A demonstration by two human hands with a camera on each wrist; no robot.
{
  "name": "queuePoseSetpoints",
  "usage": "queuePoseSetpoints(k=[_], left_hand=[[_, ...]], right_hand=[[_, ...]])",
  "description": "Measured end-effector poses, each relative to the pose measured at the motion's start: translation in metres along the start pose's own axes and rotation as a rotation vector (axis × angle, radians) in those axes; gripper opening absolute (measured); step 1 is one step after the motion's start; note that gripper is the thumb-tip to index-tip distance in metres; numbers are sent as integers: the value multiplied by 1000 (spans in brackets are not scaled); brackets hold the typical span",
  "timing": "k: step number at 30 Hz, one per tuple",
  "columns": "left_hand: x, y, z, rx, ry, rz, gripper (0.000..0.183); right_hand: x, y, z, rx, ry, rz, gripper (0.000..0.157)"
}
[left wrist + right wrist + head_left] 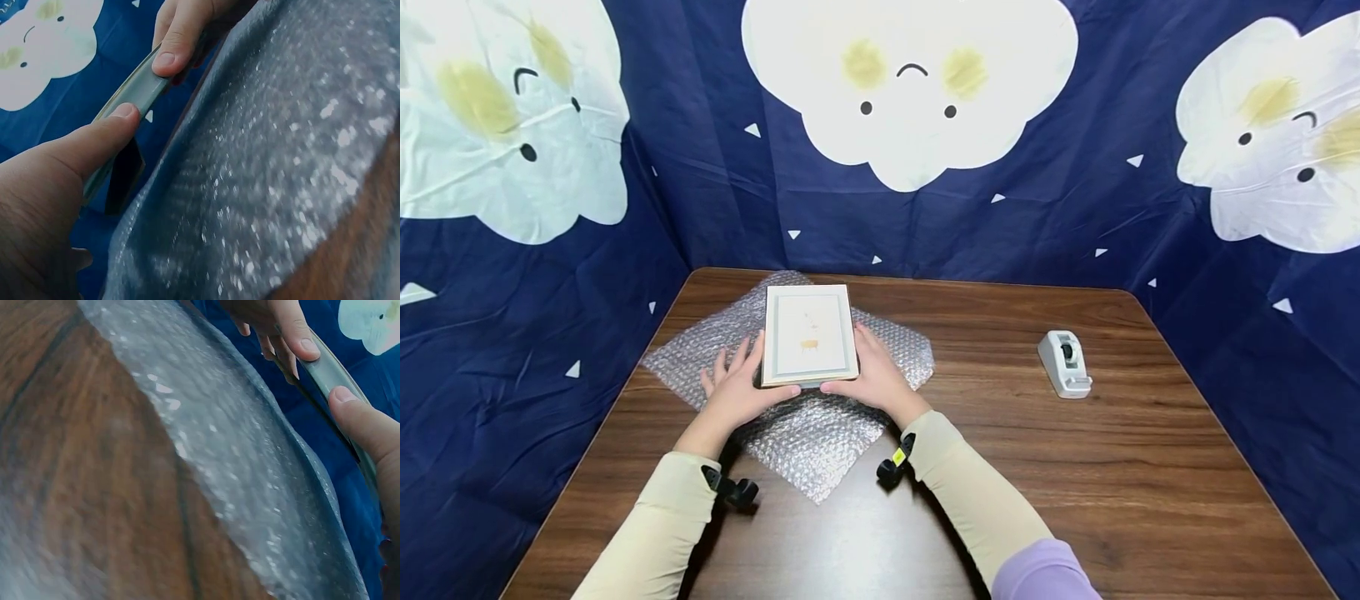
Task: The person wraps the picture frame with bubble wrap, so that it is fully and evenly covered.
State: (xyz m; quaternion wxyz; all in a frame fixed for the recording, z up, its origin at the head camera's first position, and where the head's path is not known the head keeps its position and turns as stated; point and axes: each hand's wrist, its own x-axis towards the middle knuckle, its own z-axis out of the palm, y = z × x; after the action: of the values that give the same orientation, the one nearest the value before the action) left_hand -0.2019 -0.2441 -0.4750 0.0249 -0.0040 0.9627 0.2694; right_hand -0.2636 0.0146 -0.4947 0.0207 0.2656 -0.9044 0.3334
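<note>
A picture frame (808,321) with a pale border and a small orange drawing is held face up between both hands, over the bubble wrap (820,442). My left hand (733,387) grips its left side, thumb along the near edge and other fingers spread. On the opposite side, my right hand (880,375) holds it with the thumb on the same near edge. Both wrist views show the frame's greenish edge (145,86) raised above the wrap, the thumbs pressing on it. A dark flap (125,178) sticks out beneath it in the left wrist view.
To the right on the brown wooden table (1000,500) stands a white tape dispenser (1064,364). The bubble wrap lies as a flat sheet set at an angle. Behind the table and along its sides hangs a dark blue cloth (700,200) with cloud faces.
</note>
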Motion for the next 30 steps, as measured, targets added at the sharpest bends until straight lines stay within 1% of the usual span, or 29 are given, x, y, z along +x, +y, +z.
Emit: queuePoseSetpoints(k=[7,10,17,20,24,26,30], left_hand=[[-2,-12,0,-9,-9,-13,125],[-2,-15,0,-23,-22,-17,124],[-3,-22,0,-16,-32,-22,125],[-4,-25,1,-3,-38,-33,125],[-5,-30,7,40,-54,-45,127],[-6,-32,9,52,-55,-50,128],[-6,-33,12,49,-37,-47,128]], right_hand=[[1,-5,9,-26,-14,5,118],[0,-6,12,-26,-24,11,118],[1,-5,18,-59,-48,4,119],[1,-3,21,-115,-68,-4,118],[1,-2,24,-237,-114,-5,118],[0,-1,25,-279,-133,0,117],[-1,1,25,-292,-154,12,116]])
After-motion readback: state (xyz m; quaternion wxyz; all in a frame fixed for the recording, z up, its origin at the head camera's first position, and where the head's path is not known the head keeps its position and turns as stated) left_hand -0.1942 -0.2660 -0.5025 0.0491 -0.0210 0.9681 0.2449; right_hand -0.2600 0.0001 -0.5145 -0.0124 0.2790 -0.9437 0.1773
